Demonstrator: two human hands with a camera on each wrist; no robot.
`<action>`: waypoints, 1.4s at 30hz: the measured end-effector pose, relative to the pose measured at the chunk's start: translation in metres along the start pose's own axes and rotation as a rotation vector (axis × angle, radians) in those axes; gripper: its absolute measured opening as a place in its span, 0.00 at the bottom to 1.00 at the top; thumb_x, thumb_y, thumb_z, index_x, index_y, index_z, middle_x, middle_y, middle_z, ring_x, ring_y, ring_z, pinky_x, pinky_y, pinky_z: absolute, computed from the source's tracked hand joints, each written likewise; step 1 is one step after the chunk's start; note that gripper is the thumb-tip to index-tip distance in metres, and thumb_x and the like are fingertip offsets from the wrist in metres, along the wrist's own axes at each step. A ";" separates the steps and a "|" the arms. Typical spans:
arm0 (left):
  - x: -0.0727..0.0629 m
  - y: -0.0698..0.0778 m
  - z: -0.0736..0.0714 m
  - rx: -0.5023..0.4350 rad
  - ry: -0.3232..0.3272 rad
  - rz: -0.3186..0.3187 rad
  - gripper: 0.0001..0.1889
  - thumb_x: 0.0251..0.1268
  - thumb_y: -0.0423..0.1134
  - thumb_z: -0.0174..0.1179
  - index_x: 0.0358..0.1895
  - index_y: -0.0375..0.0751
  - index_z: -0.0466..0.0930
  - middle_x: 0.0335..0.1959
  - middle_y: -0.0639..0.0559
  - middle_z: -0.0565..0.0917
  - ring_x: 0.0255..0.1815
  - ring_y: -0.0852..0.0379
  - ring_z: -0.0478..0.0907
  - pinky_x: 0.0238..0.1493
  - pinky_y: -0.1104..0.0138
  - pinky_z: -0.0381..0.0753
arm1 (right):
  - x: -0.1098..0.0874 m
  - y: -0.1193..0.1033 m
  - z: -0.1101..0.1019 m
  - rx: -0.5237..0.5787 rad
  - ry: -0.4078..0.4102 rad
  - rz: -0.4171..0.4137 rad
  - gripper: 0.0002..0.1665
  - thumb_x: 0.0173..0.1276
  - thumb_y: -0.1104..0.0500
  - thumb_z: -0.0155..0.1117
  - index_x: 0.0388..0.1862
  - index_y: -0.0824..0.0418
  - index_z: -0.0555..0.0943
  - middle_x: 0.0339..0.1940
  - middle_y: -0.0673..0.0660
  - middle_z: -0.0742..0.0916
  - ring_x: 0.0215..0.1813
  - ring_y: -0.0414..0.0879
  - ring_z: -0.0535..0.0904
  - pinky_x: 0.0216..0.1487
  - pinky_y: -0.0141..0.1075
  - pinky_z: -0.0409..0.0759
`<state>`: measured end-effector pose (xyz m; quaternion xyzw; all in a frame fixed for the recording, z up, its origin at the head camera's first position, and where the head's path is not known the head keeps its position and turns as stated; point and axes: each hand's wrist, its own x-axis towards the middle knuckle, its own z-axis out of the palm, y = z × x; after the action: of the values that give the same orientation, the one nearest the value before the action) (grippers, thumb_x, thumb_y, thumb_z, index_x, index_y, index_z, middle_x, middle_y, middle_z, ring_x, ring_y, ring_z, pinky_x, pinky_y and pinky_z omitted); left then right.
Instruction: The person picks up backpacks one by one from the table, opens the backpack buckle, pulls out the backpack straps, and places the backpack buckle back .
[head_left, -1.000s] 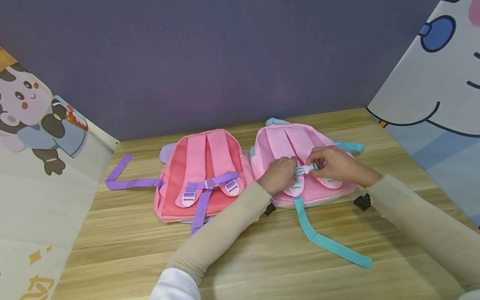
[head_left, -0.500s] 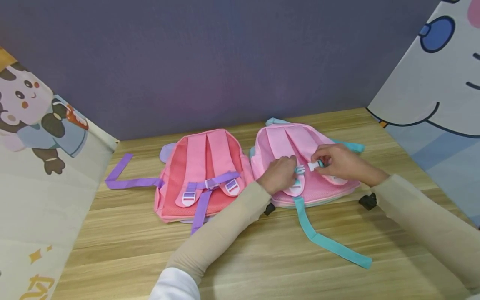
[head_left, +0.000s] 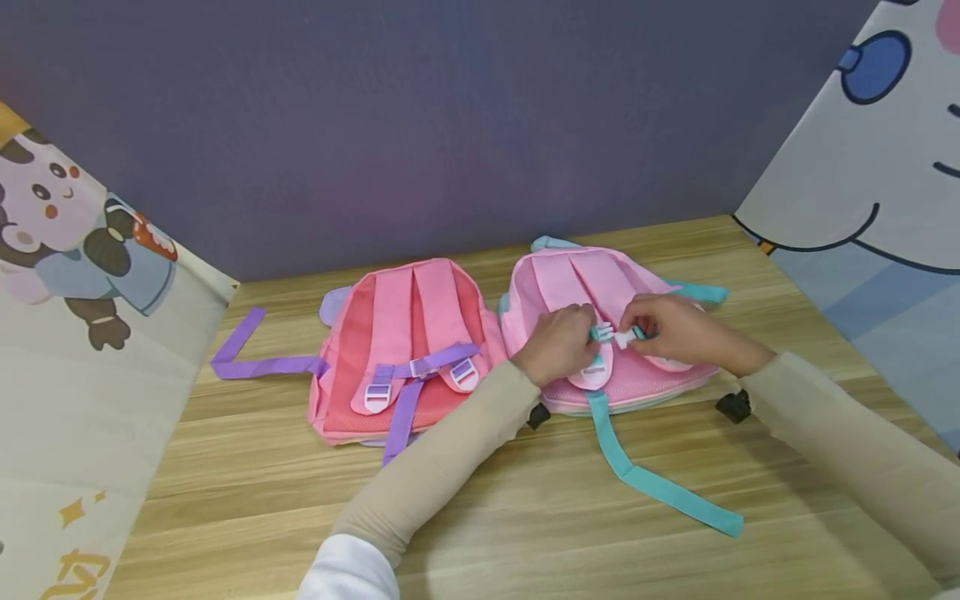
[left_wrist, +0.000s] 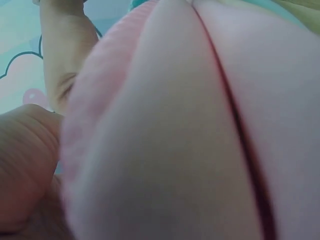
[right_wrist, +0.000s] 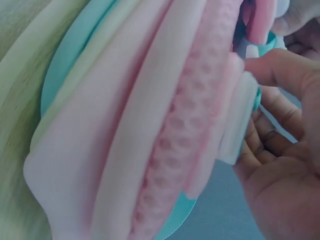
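On the left of the worktop point(head_left: 255, 500), a coral backpack point(head_left: 417, 337) with purple straps point(head_left: 273, 367) is lying just beside the pink backpack point(head_left: 626, 383). Over that pink bag, my left hand point(head_left: 558, 343) is gripping the left buckle half point(head_left: 603, 332), while my right hand point(head_left: 678, 329) is pinching the white right buckle half point(head_left: 622, 338), the facing ends meeting or nearly so. I am apparently fastening the two; the next move is likely calling for straight alignment and a firm push.

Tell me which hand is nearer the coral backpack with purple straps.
Left. The left hand is just right of the coral backpack; the right hand is farther to its right.
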<state>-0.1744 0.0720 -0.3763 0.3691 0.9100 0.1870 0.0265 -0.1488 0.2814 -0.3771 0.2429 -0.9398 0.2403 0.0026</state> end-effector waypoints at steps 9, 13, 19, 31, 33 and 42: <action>0.001 0.000 -0.004 0.010 0.092 0.048 0.10 0.61 0.41 0.62 0.41 0.42 0.75 0.31 0.56 0.74 0.32 0.61 0.71 0.32 0.67 0.72 | 0.000 -0.005 -0.001 0.035 -0.027 0.002 0.12 0.53 0.68 0.72 0.35 0.58 0.80 0.28 0.48 0.79 0.31 0.43 0.74 0.33 0.36 0.75; 0.001 0.000 -0.006 0.000 0.106 0.061 0.10 0.61 0.41 0.62 0.41 0.41 0.75 0.31 0.55 0.73 0.32 0.61 0.71 0.31 0.67 0.71 | -0.001 -0.006 -0.002 0.027 -0.016 -0.039 0.10 0.56 0.66 0.69 0.37 0.58 0.80 0.30 0.47 0.80 0.32 0.42 0.75 0.34 0.39 0.77; 0.000 0.000 -0.009 -0.028 0.115 0.066 0.10 0.61 0.39 0.62 0.42 0.40 0.76 0.32 0.55 0.74 0.33 0.61 0.71 0.34 0.66 0.70 | 0.000 -0.008 -0.005 0.022 0.051 -0.064 0.15 0.62 0.60 0.67 0.47 0.61 0.78 0.33 0.48 0.81 0.34 0.41 0.76 0.34 0.39 0.78; -0.001 -0.003 -0.012 -0.062 0.146 0.092 0.09 0.61 0.39 0.62 0.42 0.42 0.76 0.32 0.57 0.73 0.34 0.62 0.70 0.40 0.63 0.67 | 0.005 -0.021 -0.012 0.046 0.051 -0.048 0.12 0.64 0.58 0.66 0.46 0.59 0.78 0.32 0.48 0.80 0.32 0.43 0.75 0.33 0.37 0.77; -0.001 -0.003 -0.013 -0.067 0.153 0.094 0.10 0.61 0.39 0.62 0.43 0.42 0.76 0.32 0.57 0.73 0.34 0.62 0.70 0.40 0.63 0.67 | 0.006 -0.022 -0.012 0.042 0.052 -0.044 0.12 0.64 0.58 0.66 0.45 0.59 0.78 0.32 0.48 0.79 0.31 0.43 0.75 0.32 0.36 0.77; -0.001 -0.005 -0.016 -0.091 0.155 0.085 0.11 0.61 0.43 0.62 0.43 0.44 0.73 0.31 0.59 0.72 0.34 0.62 0.69 0.40 0.63 0.64 | 0.009 -0.020 -0.009 0.044 0.066 -0.050 0.11 0.64 0.56 0.66 0.43 0.56 0.77 0.30 0.48 0.78 0.29 0.42 0.74 0.30 0.35 0.76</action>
<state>-0.1803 0.0630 -0.3635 0.3904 0.8833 0.2572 -0.0350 -0.1483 0.2663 -0.3586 0.2582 -0.9273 0.2687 0.0341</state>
